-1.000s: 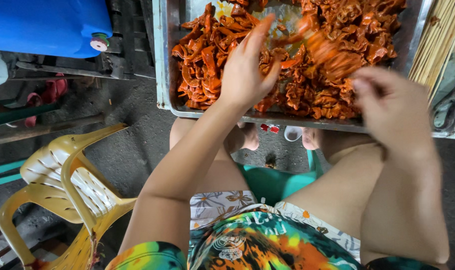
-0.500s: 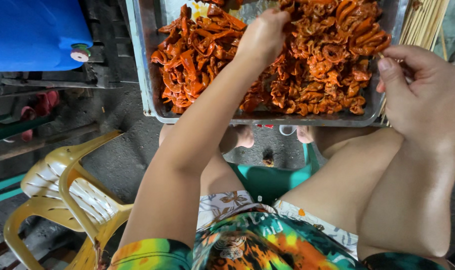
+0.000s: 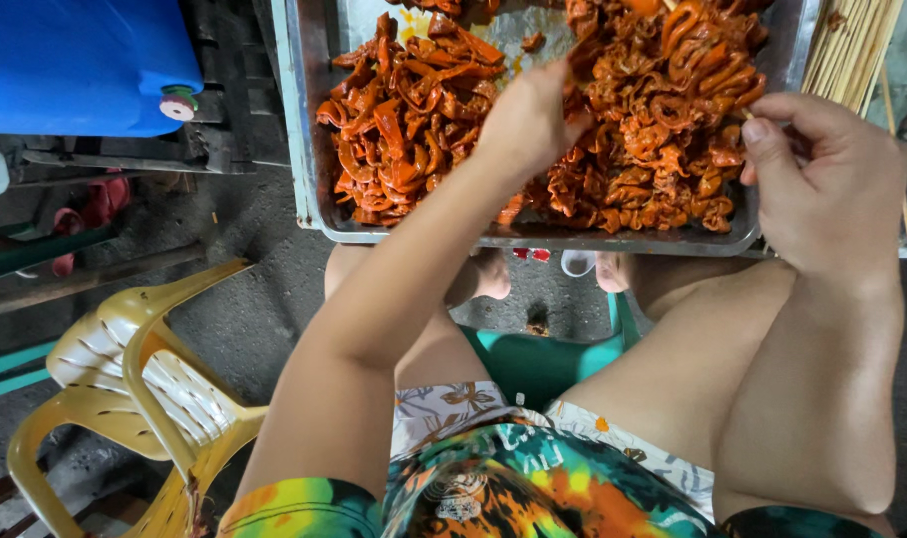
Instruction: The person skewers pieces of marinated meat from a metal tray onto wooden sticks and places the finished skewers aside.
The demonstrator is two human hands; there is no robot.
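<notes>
Fingers of the left hand are now down in the orange marinated meat, pinched on a strip near the middle of the metal tray; a second ago that hand hovered open above the pile. The right hand has drawn in beside the tray's right edge, fingers curled tight around a thin bamboo skewer whose tip meets the meat. More skewers lie bundled just beyond. To my eye, another piece is being picked for threading
</notes>
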